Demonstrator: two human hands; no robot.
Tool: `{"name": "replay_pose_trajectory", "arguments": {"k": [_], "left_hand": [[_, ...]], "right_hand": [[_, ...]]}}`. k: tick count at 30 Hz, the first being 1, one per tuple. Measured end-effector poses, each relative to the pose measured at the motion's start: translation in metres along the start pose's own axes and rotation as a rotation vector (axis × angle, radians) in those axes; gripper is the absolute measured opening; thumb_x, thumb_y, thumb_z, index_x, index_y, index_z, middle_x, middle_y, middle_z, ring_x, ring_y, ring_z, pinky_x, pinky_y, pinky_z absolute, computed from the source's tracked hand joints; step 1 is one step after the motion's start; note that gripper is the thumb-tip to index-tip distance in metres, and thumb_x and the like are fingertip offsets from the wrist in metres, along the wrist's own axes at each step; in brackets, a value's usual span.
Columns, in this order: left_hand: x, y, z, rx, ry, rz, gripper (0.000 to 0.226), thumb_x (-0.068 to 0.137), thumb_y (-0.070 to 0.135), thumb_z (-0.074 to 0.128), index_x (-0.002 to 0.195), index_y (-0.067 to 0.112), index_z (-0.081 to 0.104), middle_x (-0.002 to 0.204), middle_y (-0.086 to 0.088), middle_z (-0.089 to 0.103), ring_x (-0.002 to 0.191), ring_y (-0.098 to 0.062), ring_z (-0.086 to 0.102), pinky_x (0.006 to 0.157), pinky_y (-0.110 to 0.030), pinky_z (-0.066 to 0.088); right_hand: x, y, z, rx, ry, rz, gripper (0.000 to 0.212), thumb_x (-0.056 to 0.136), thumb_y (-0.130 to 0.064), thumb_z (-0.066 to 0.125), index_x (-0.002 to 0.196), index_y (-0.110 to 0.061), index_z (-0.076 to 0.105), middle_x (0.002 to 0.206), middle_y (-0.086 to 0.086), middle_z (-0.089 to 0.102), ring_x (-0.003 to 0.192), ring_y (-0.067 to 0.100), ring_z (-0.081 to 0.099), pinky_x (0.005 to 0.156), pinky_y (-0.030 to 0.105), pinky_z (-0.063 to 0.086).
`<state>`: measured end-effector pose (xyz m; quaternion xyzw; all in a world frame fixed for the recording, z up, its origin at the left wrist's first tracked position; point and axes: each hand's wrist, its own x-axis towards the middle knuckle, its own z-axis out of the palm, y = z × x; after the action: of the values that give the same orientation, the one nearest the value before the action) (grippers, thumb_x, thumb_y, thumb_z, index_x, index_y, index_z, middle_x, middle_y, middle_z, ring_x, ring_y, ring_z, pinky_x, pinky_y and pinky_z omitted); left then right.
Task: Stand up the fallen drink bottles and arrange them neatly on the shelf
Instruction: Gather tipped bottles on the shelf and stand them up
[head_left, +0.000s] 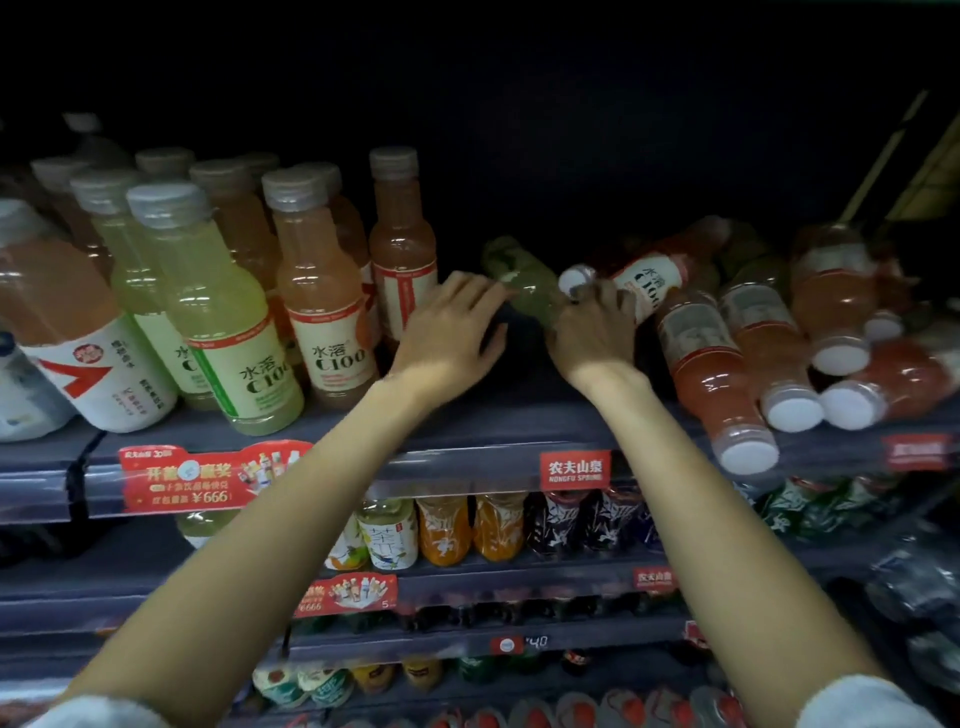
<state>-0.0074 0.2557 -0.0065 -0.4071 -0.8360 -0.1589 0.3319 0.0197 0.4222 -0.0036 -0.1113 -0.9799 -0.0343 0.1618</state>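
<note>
Several pink and red drink bottles (722, 374) lie fallen in a heap on the right part of the top shelf (467, 431), white caps toward me. A green bottle (519, 280) lies on its side behind my hands. My right hand (597, 332) grips the neck of a fallen red C100 bottle (649, 283) just under its white cap. Beside it, my left hand (452, 332) reaches forward with fingers spread, its fingertips at the green bottle. Upright pink and green C100 bottles (322, 291) stand in rows at the left.
A large white-labelled bottle (78, 338) stands at the far left. Red price tags (574, 470) run along the shelf edge. Lower shelves hold orange, dark and green drinks (467, 530). The back of the top shelf is dark.
</note>
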Motion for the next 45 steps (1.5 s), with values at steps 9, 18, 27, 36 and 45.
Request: {"name": "replay_pose_trajectory", "arguments": {"k": [9,18,27,36,45], "left_hand": [[0.041,0.000,0.047,-0.176,-0.381,0.007,0.063,0.084,0.017,0.068,0.142,0.017,0.044,0.142,-0.012,0.046,0.131,-0.036,0.039,0.103,-0.046,0.039],[0.042,-0.009,0.038,-0.153,-0.431,0.065,0.053,0.082,0.002,0.068,0.132,0.008,0.054,0.136,-0.011,0.051,0.127,-0.035,0.042,0.105,-0.040,0.037],[0.014,0.007,0.000,-0.184,-0.106,0.138,0.044,0.089,0.028,0.061,0.129,0.008,0.053,0.128,-0.014,0.059,0.117,-0.031,0.056,0.083,-0.046,0.054],[0.026,0.024,-0.052,-0.475,0.254,-0.125,0.052,0.092,0.038,0.057,0.131,0.005,0.048,0.127,-0.006,0.059,0.114,-0.010,0.055,0.093,-0.026,0.049],[0.005,0.016,-0.052,-0.428,0.330,-0.382,0.067,0.093,0.028,0.061,0.145,0.004,0.027,0.143,-0.014,0.045,0.131,-0.022,0.045,0.106,-0.034,0.040]], "right_hand": [[-0.011,0.017,-0.010,-0.027,-0.039,-0.035,0.037,0.094,-0.022,0.046,0.130,-0.026,0.052,0.127,0.002,0.054,0.125,0.029,0.036,0.101,0.044,0.026],[-0.023,0.018,-0.011,0.000,-0.006,-0.018,0.039,0.089,-0.015,0.052,0.128,-0.021,0.052,0.132,0.005,0.049,0.128,0.027,0.032,0.103,0.045,0.024],[-0.036,0.024,-0.007,0.236,0.119,-0.061,0.055,0.088,-0.023,0.059,0.139,-0.015,0.041,0.136,0.010,0.048,0.130,0.031,0.034,0.112,0.045,0.020],[-0.043,-0.001,-0.020,0.983,0.048,-0.196,0.064,0.081,-0.028,0.072,0.134,-0.017,0.038,0.129,0.001,0.051,0.117,0.007,0.046,0.095,0.024,0.043],[-0.043,-0.041,-0.018,1.153,-0.061,-0.184,0.063,0.077,-0.039,0.074,0.128,-0.021,0.042,0.111,-0.005,0.063,0.099,0.010,0.062,0.082,0.030,0.053]]}}
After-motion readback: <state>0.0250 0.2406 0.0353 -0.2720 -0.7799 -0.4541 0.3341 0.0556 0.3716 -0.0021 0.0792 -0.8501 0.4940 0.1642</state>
